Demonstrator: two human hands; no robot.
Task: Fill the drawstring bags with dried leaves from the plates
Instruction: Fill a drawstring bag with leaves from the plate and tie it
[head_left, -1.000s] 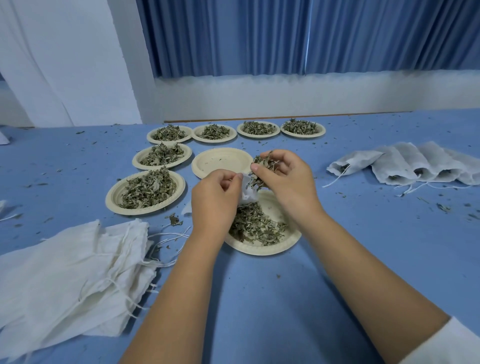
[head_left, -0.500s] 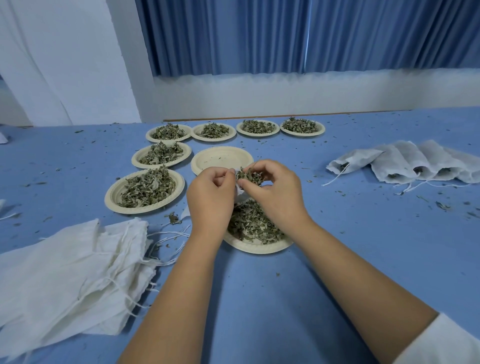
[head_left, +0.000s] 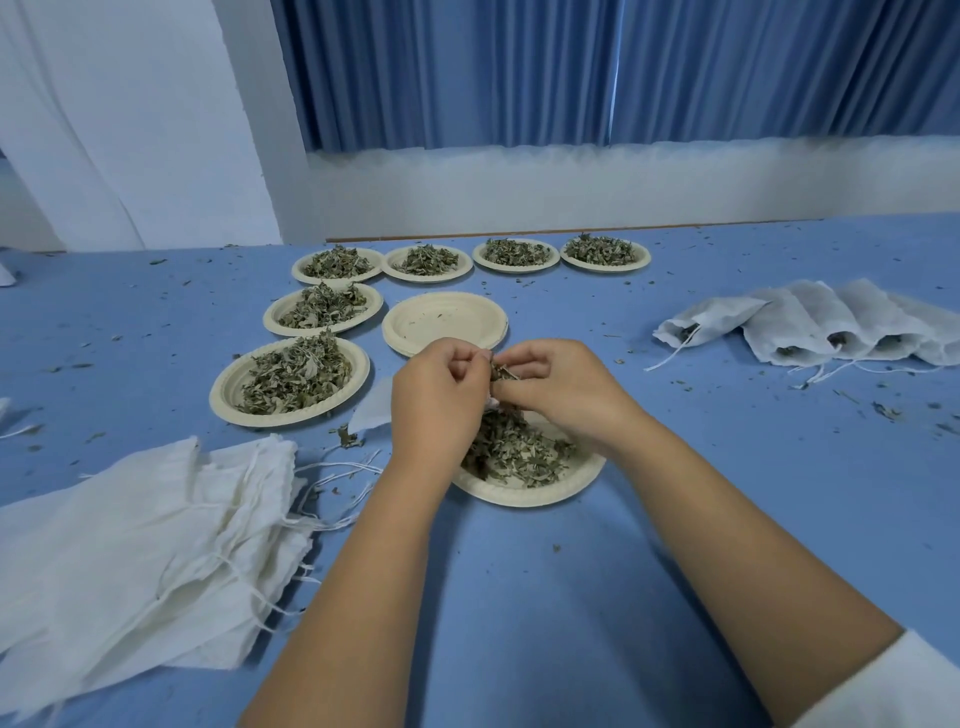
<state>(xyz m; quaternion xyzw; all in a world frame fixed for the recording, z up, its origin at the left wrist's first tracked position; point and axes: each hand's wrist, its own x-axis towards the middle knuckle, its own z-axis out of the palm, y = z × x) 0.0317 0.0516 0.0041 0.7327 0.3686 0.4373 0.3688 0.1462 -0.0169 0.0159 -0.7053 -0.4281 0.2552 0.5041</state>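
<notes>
A cream paper plate (head_left: 540, 492) with dried leaves (head_left: 514, 451) lies in front of me. Over it, my left hand (head_left: 436, 400) pinches the mouth of a small white drawstring bag (head_left: 370, 410), most of it hidden behind the hand. My right hand (head_left: 558, 387) is closed on a pinch of leaves pressed into the bag's opening between the two hands.
Several leaf-filled plates (head_left: 291, 382) sit at left and along the back, with one bare plate (head_left: 445, 322) in the middle. A stack of flat white bags (head_left: 140, 551) lies at near left. Filled bags (head_left: 810, 325) lie at right. Leaf crumbs dot the blue table.
My right hand came down from above the plate with its leaves and met the left hand at the bag's mouth. Both hands sit lower and closer together.
</notes>
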